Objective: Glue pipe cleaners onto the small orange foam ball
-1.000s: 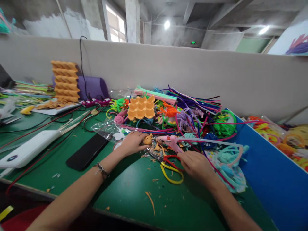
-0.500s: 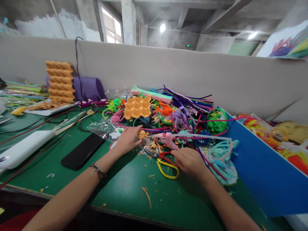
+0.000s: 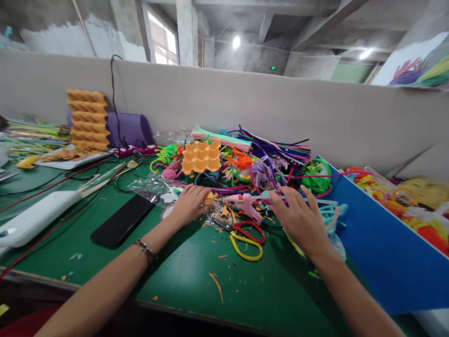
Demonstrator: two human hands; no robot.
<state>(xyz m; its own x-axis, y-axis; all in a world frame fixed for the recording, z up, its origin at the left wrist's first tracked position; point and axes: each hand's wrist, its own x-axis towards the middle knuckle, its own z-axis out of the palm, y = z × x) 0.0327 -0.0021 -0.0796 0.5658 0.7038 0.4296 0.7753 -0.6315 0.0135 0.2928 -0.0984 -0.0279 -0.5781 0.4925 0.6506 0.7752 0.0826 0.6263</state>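
Glue gun (image 3: pixel 247 204), just let go, lies left of the parted fingers of the right hand (image 3: pixel 302 223), now free, while the left hand's (image 3: pixel 188 206) fingers pinch an orange piece (image 3: pixel 209 198).

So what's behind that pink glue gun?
Behind the pink glue gun is a colourful heap, where an orange fuzzy tangle and a purple tangle show. The gun and the right hand cover parts of the heap, so whatever is there can't be seen.
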